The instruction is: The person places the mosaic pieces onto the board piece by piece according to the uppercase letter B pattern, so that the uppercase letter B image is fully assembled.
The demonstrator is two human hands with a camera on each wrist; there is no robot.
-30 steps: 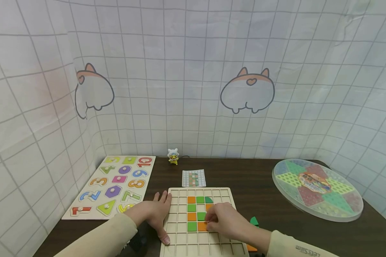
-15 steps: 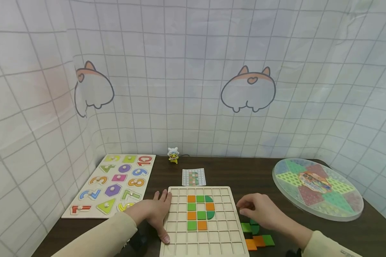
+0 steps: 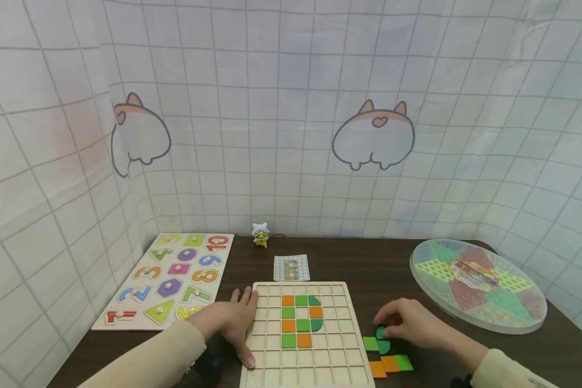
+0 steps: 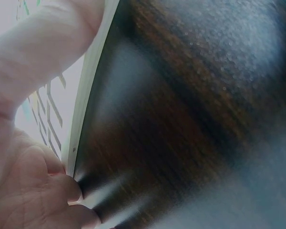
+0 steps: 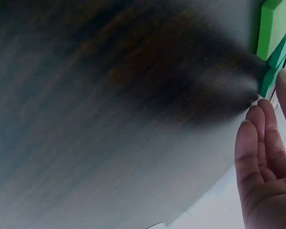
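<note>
A wooden grid board (image 3: 267, 372) lies on the dark table, with orange, green and dark green tiles set in its squares. My left hand (image 3: 234, 322) rests spread along the board's left edge, thumb near the front and fingers farther back; the edge also runs past that thumb (image 4: 43, 43) in the left wrist view. Right of the board, my right hand (image 3: 409, 323) pinches a dark green quarter-round tile (image 3: 380, 332) between thumb and fingertips. Just below it lie a green square tile (image 3: 370, 344) and another dark green quarter-round tile (image 3: 383, 347).
Orange tiles (image 3: 378, 369) and a green one (image 3: 404, 363) lie nearer the front. A pattern card (image 3: 291, 268) is behind the board, near a small figurine (image 3: 260, 235). A number puzzle board (image 3: 167, 280) lies left; a round Chinese checkers board (image 3: 480, 285) lies right.
The right hand has left the board, moved right and come down onto the loose tiles. A dark green quarter-round tile now shows where its fingers were. The left hand stays put.
</note>
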